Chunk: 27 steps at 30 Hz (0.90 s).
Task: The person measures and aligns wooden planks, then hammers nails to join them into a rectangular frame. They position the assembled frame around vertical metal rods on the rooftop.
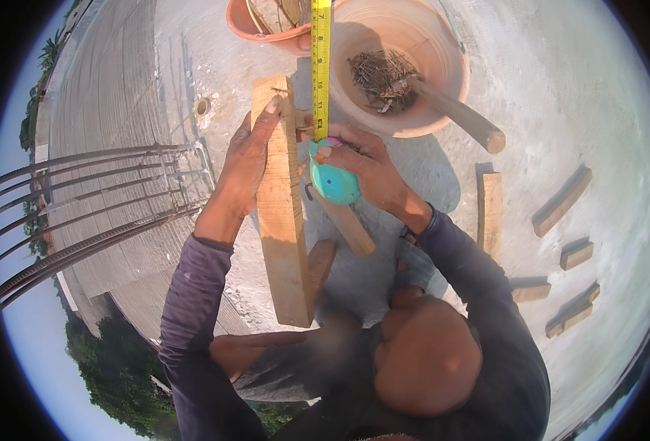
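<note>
My left hand (245, 165) grips a long wooden board (281, 213) near its far end, the thumb pressed on its upper face. The board tilts slightly, its near end close to my knees. Just to the right of it, my right hand (376, 167) is closed around a teal tape measure (335, 184). Its yellow blade (320, 66) runs out away from me, past the board's far end and beyond the top of the view. Below the tape case lies a wooden handle or stick (350, 228); its far end is hidden.
An orange bucket (446, 55) at the far right holds loose nails (380, 77) and a tool with a wooden handle (461, 117). Beside it stands another orange tub (270, 37). Several wood pieces (490, 213) lie on the concrete at right. Steel rods (90, 173) jut out at left.
</note>
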Each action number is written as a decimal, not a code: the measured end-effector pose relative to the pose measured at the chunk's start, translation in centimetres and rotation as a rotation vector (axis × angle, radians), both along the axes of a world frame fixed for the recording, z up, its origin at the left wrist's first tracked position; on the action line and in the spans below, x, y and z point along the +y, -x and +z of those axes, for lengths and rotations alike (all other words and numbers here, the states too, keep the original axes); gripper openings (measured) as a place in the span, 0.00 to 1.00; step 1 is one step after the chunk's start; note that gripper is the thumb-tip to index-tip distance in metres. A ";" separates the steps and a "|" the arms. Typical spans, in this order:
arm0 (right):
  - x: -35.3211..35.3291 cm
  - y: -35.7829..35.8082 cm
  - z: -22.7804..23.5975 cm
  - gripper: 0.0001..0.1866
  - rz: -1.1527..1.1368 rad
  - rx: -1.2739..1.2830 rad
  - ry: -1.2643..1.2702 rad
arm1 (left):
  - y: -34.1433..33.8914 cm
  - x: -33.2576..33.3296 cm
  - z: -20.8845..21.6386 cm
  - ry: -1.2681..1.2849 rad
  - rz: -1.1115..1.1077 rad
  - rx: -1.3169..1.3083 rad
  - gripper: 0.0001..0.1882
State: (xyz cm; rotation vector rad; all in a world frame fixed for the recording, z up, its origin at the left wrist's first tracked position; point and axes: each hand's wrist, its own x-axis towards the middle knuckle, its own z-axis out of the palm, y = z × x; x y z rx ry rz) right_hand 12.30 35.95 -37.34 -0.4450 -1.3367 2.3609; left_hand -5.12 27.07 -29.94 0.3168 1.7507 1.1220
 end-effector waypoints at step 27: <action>-2.2 -4.0 2.1 0.19 -0.103 -0.321 0.100 | -0.3 0.4 -0.2 -0.037 -0.049 0.048 0.50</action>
